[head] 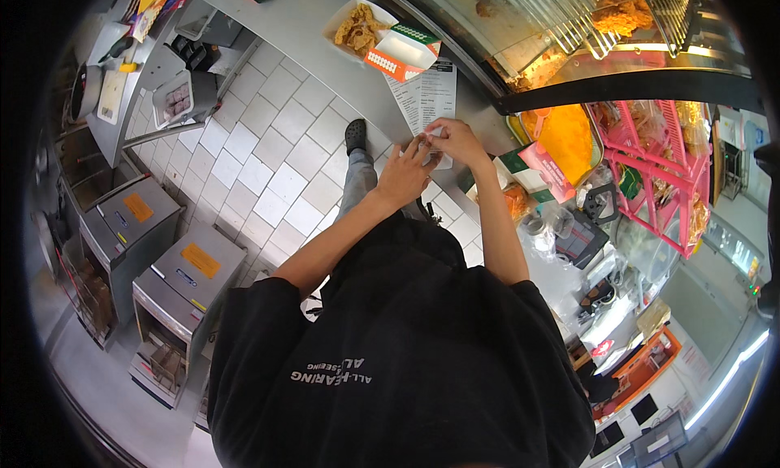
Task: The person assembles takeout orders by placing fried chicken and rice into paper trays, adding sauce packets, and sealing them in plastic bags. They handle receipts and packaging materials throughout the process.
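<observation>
My left hand (404, 174) and my right hand (456, 140) come together over the edge of a steel counter (341, 81), with their fingertips meeting. Beneath them are overlapping printed paper slips (434, 102), whose lower end shows just past my fingers. Whether the fingertips pinch the paper or some small thing is hidden. Beyond the slips stands an opened orange, green and white carton (402, 50), its tray holding fried battered pieces (361, 29). Close to my right forearm is another open carton (536, 175) with fried food (515, 201) in it.
A heated display cabinet (548, 29) with wire racks borders the counter. A tray of orange powder (557, 142) and a pink plastic rack (658, 163) stand at right. Deep fryers with steel lids (195, 267) are at left. A grey tub (183, 102) sits above the tiled floor (262, 145).
</observation>
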